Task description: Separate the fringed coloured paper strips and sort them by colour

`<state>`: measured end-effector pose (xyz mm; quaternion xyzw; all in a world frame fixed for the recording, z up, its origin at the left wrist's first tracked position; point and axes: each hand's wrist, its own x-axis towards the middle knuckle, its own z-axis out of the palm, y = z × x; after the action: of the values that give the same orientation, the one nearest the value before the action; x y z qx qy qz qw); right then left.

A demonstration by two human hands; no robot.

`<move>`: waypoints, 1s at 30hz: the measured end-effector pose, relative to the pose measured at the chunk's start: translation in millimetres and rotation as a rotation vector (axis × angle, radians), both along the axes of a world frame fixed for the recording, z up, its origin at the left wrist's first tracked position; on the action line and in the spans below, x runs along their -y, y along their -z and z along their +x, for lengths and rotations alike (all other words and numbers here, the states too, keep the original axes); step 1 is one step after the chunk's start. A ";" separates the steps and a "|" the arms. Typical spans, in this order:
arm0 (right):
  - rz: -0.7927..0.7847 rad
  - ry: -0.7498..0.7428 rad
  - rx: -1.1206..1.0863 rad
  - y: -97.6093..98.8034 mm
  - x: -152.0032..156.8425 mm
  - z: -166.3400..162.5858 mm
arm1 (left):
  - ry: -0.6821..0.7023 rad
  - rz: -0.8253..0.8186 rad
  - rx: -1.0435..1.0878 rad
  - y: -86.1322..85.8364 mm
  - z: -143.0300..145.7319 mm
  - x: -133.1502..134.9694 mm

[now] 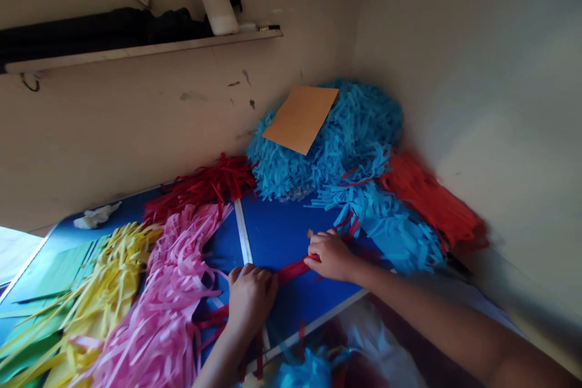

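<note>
A strip of red fringed paper point(292, 270) runs between my hands, low over the blue tabletop point(282, 227). My left hand point(252, 294) is closed on its left part, and loose red ends hang out past the wrist. Closed too, my right hand point(334, 254) pinches the right part, with red fringe showing beyond the fingers. Left of my left hand lies a heap of pink fringed paper point(175, 279). Blue fringed paper point(386, 218) lies just past my right hand. My fingertips are partly hidden.
Yellow fringe point(111, 291) and green paper point(63, 270) lie at the left. Dark red fringe point(204, 185) sits by the wall. An orange sheet point(302, 118) rests on a big blue fringe pile point(364, 118). Red fringe point(431, 200) lies right. A shelf point(150, 50) holds a white bottle point(217, 3).
</note>
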<state>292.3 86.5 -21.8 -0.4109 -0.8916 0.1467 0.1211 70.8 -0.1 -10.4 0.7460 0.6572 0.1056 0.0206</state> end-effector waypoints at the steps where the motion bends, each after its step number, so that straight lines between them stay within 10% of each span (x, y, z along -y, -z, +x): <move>1: 0.002 0.002 0.005 0.8 0.1 -0.7 | -0.008 0.005 -0.012 0.7 1.4 -0.8; 12: 0.117 0.049 -0.003 -18.7 -2.7 5.7 | 0.131 0.201 -0.102 1.3 -10.2 4.5; 16: 0.285 -0.253 0.004 -29.3 8.8 5.0 | 0.298 0.161 -0.139 -9.2 -7.1 6.3; 20: 0.370 -0.460 0.077 -17.8 12.7 -5.7 | 0.279 0.076 -0.138 -24.5 4.6 8.0; 30: 0.273 -0.373 0.055 -17.9 3.1 -14.0 | 0.152 0.138 -0.149 -15.4 9.0 12.8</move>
<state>278.4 83.4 -3.9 -0.2227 -0.9667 0.0331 0.1220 79.8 -12.9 5.1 0.7990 0.5898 0.0930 -0.0720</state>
